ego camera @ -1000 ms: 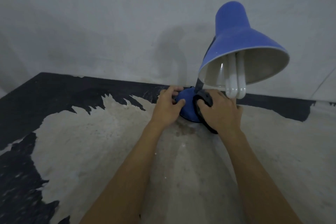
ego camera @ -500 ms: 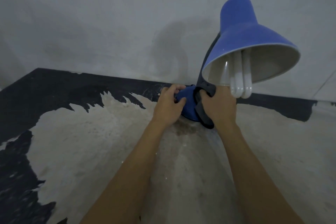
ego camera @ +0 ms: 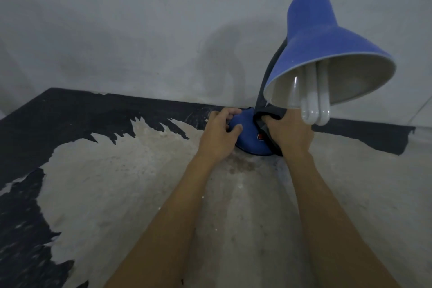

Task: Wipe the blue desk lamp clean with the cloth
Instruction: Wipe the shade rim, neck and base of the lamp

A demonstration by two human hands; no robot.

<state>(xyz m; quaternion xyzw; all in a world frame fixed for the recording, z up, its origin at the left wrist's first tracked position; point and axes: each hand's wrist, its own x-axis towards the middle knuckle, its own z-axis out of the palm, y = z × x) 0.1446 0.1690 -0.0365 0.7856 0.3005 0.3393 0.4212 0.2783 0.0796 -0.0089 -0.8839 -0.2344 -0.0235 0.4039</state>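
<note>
We are reaching both bare forearms forward across a worn tabletop (ego camera: 140, 194), its dark coating peeled away to pale patches, toward the blue desk lamp (ego camera: 313, 49) standing at the far edge against a grey wall (ego camera: 140, 18). Our left hand (ego camera: 218, 135) is cupping the left side of the lamp's round blue base (ego camera: 249, 138), the fingers curling over its top edge and the thumb pressing its near face, wrist straight and forearm running in from the lower middle. Our right hand (ego camera: 288, 133) is gripping a dark cloth (ego camera: 271, 112) bunched at the foot of the lamp's neck (ego camera: 268, 77), where the neck meets the base; the fingers are clenching the fabric, knuckles facing us, and part of the cloth is trailing down the right side of the base beneath the palm. The right forearm is angling in from the lower right corner. A small red switch (ego camera: 260, 137) is showing on the base between the two hands. The lamp's shade is tilting over toward us and to the right, hanging just above our right hand, its pale inside and white tube bulb (ego camera: 315, 100) facing the camera.
</note>
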